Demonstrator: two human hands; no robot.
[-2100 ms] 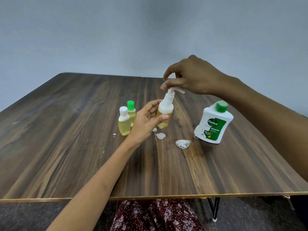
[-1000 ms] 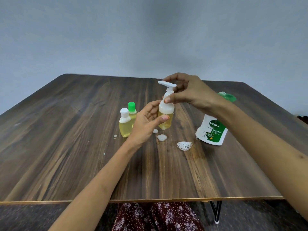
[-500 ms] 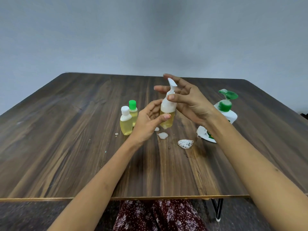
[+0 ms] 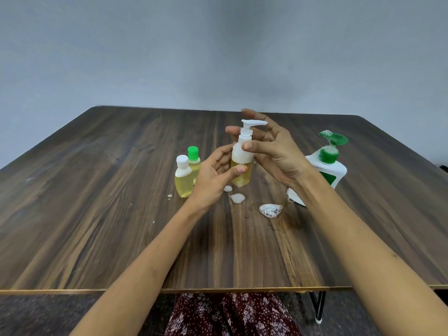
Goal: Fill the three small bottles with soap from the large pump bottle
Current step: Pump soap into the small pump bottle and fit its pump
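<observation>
On the table (image 4: 97, 214), the large pump bottle (image 4: 324, 170) stands at three o'clock. Our left hand (image 4: 213, 180) grips the small pump bottle (image 4: 241, 166) at centre; our right hand (image 4: 274, 151) pinches its collar. We should twist until snug, upright.

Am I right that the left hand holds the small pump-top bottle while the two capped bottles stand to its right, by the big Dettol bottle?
Not quite. In the head view the left hand holds the small pump-top bottle, but the two capped bottles stand to its left; the Dettol bottle is on the right.
</observation>
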